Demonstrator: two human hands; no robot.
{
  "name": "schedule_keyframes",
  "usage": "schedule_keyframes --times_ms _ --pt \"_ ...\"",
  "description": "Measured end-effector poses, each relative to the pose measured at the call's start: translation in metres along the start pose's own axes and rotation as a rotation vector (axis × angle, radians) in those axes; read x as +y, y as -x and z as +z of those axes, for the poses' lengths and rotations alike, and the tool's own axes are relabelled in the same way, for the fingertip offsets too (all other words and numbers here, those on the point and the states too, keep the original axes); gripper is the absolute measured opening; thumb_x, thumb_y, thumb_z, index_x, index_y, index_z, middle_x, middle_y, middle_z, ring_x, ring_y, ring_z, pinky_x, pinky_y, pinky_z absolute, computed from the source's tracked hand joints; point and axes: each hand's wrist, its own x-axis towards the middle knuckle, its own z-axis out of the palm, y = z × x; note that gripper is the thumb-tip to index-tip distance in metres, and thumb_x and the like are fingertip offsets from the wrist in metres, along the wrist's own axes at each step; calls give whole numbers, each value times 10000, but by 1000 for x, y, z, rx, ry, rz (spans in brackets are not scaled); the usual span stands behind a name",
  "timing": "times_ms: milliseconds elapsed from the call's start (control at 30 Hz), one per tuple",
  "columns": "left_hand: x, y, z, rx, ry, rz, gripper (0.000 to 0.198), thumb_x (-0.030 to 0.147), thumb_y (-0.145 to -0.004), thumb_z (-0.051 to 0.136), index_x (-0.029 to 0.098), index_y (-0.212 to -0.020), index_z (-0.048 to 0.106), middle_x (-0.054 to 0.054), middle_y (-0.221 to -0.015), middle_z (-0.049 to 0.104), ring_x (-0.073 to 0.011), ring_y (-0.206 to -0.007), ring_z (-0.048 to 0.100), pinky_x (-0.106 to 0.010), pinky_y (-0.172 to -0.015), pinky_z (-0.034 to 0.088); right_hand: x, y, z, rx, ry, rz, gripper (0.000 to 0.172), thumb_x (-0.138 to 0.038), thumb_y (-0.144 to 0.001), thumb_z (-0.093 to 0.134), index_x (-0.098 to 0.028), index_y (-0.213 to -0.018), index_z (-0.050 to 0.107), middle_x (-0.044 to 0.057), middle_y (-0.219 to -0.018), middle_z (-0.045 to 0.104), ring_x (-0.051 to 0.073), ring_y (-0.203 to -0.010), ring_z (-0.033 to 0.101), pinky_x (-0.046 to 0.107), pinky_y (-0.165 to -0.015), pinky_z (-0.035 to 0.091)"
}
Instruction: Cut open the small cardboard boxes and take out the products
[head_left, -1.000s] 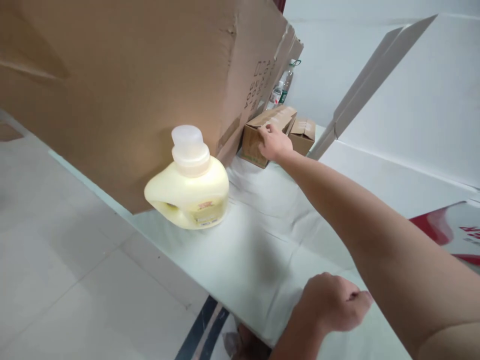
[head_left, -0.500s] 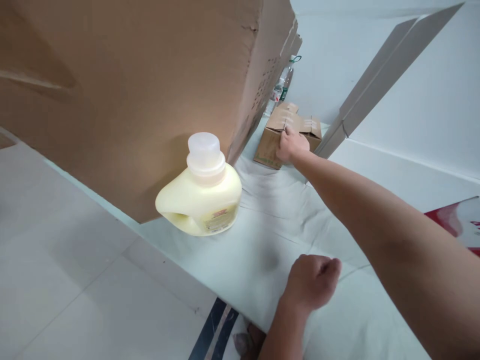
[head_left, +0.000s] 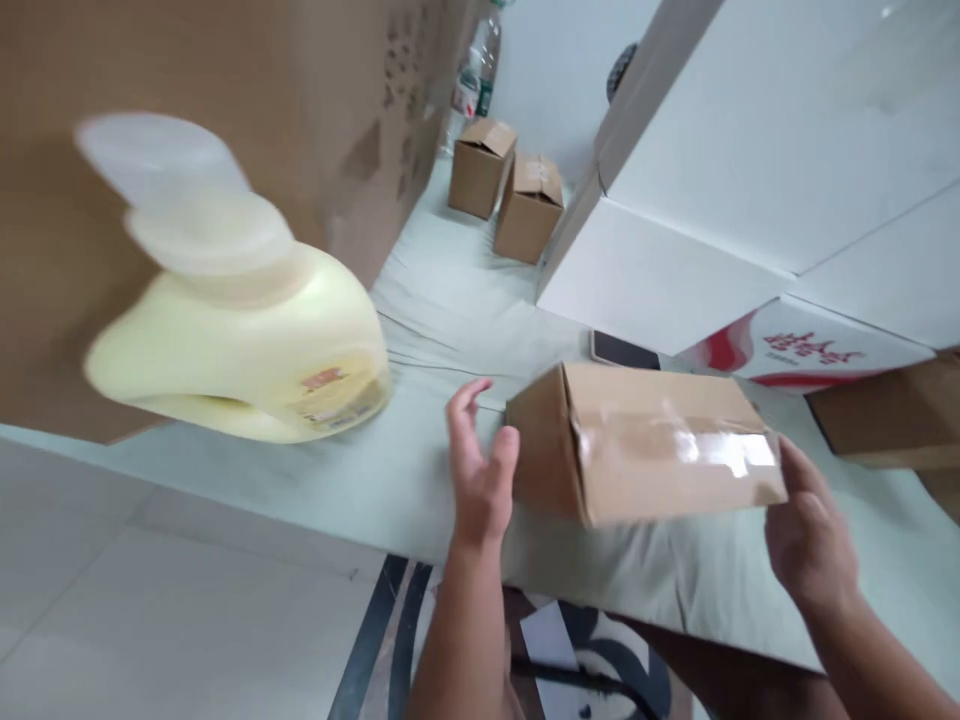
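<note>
A taped cardboard box (head_left: 667,440) is over the cloth-covered surface, close in front of me and slightly tilted. My right hand (head_left: 810,535) grips its right end, with the fingers partly hidden behind the cardboard. At the box's left end, my left hand (head_left: 480,470) is open, thumb and fingers apart. Whether its thumb touches the cardboard I cannot tell. To the left stands a pale yellow detergent jug (head_left: 247,340) with a whitish cap, blurred by motion.
Two small cardboard boxes (head_left: 529,210) stand farther back, near clear plastic bottles (head_left: 480,75). A large carton (head_left: 225,60) rises behind the jug. A phone (head_left: 622,350) lies beyond the held box. At right are a red-and-white carton (head_left: 802,345) and a brown box (head_left: 892,415).
My right hand has brought a cardboard box from the back toward me. My left hand has gone from curled to open beside it. The view has swung rightward.
</note>
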Motion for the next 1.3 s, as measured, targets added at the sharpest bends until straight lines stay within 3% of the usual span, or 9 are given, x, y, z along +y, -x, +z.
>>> schedule_keyframes --times_ms 100,167,400,533,600,700,800,1033,1300 --pt "7 13 25 -651 64 -60 609 639 -912 590 246 -1377 576 -139 -1494 528 -329 -1453 438 -499 -1245 314 26 27 -15 146 -277 292 693 -699 -811 461 -442 -1454 431 74 -1620 448 403 -1507 416 687 -1170 391" --pt "9 22 45 -799 51 -78 718 663 -856 653 251 -1435 556 -147 -1574 451 -358 -1488 391 -523 -1249 312 33 32 -21 186 -334 337 673 -659 -800 501 -439 -1429 415 70 -1632 423 386 -1508 418 642 -1169 414" --pt "6 43 102 -630 156 -209 464 456 -942 590 284 -1372 571 -100 -1288 639 -255 -1124 626 -405 -964 540 76 23 -57 124 -297 146 726 -715 -797 458 -370 -1430 373 114 -1477 521 368 -1318 568 572 -1037 508" --pt "9 60 139 -569 195 -154 298 473 -914 643 256 -1114 685 -99 -1387 604 -295 -1279 579 -414 -994 523 109 5 -82 96 -259 70 806 -754 -777 438 -354 -1468 325 131 -1499 481 358 -1334 553 544 -1047 510" --pt "10 70 157 -601 192 -121 393 584 -868 668 236 -1049 693 -114 -1436 576 -350 -1380 512 -462 -1054 499 121 -3 -93 119 -286 59 811 -728 -784 442 -351 -1487 298 135 -1526 456 356 -1362 540 538 -1060 508" --pt "10 82 179 -668 143 -112 689 707 -718 767 275 -1233 615 -116 -1580 444 -386 -1408 478 -501 -1067 501 135 -7 -103 168 -304 43 782 -706 -827 407 -338 -1509 303 139 -1518 475 355 -1371 539 551 -1081 496" --pt "9 86 188 -638 -5 -64 811 646 -637 855 309 -1300 530 -103 -1607 379 -384 -1428 442 -511 -1095 488 143 -4 -107 162 -312 -17 687 -694 -885 395 -318 -1459 410 133 -1473 530 348 -1376 533 558 -1114 471" --pt "10 78 201 -569 10 -163 704 511 -646 829 309 -1274 584 -55 -1526 441 -366 -1435 423 -514 -1177 432 137 -7 -117 151 -406 -162 417 -534 -916 569 -299 -1261 548 108 -1378 596 310 -1335 561 514 -1108 468" --pt "5 66 209 -601 232 -284 651 301 -601 805 311 -1239 678 -17 -1185 647 -220 -987 640 -301 -795 566 140 -14 -124 163 -515 -95 338 -470 -832 611 -268 -1090 526 70 -1179 620 239 -1093 633 404 -919 518"
